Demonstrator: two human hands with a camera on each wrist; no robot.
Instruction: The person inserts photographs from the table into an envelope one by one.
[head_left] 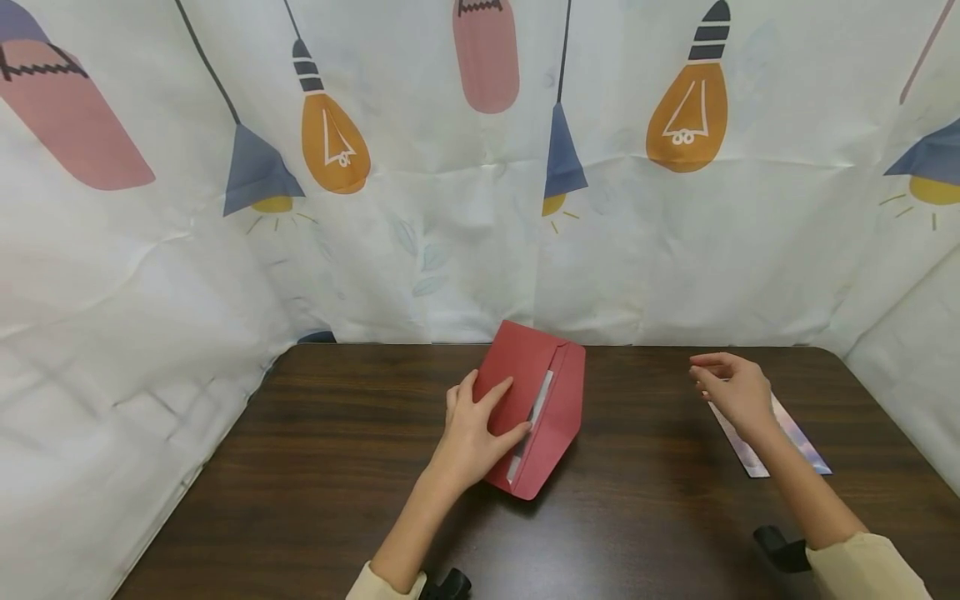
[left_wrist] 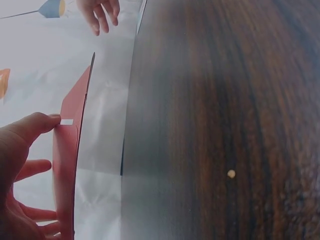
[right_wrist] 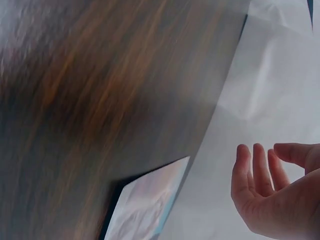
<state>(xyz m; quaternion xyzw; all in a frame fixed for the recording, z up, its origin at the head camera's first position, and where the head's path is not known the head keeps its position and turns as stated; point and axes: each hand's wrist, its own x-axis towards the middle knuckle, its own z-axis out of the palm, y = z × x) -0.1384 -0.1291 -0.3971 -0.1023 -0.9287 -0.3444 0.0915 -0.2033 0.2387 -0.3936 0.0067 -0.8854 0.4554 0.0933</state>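
A red envelope [head_left: 517, 358], its pointed flap towards the right, stands tilted over the middle of the table. My left hand [head_left: 471, 433] holds it from the left side, with the thumb at the flap's edge and the other fingers spread along the body. Along the flap line a whitish strip [head_left: 542, 393] shows from inside. In the left wrist view the envelope [left_wrist: 67, 160] appears nearly edge-on, raised off the wood. My right hand [head_left: 738, 396] hovers, fingers loosely bent and nothing between them, over a pastel printed card [head_left: 798, 437], partly hidden by the hand and forearm.
The dark wooden table [head_left: 337, 467] ends at a white curtain [head_left: 420, 275] printed with lamps and bulbs, which also hangs along both sides. A small pale spot [left_wrist: 231, 173] lies on the wood. Black wrist mounts [head_left: 780, 550] sit by both sleeves.
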